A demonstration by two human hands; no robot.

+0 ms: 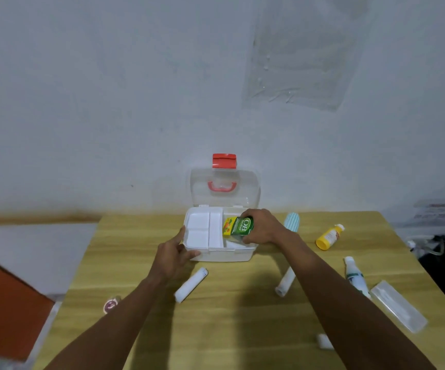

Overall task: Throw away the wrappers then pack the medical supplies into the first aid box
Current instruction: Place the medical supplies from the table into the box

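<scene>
A white first aid box (221, 254) stands open at the table's far edge, its clear lid with red latch (224, 160) upright against the wall. A white divided tray fills its left part. My right hand (262, 227) is shut on a green and yellow carton (238, 226), held over the box's right compartment. My left hand (174, 253) rests on the box's front left corner, thumb along the wall. Loose on the table lie a white roll (190, 284), a white tube (286, 282), a yellow bottle (329, 237) and a white and green bottle (357, 277).
A clear flat package (397, 305) lies at the right edge, a striped blue item (292, 220) beside the box, a small white piece (324, 341) near the front, and a small round dark red object (111, 304) at the left. The wall is right behind the box.
</scene>
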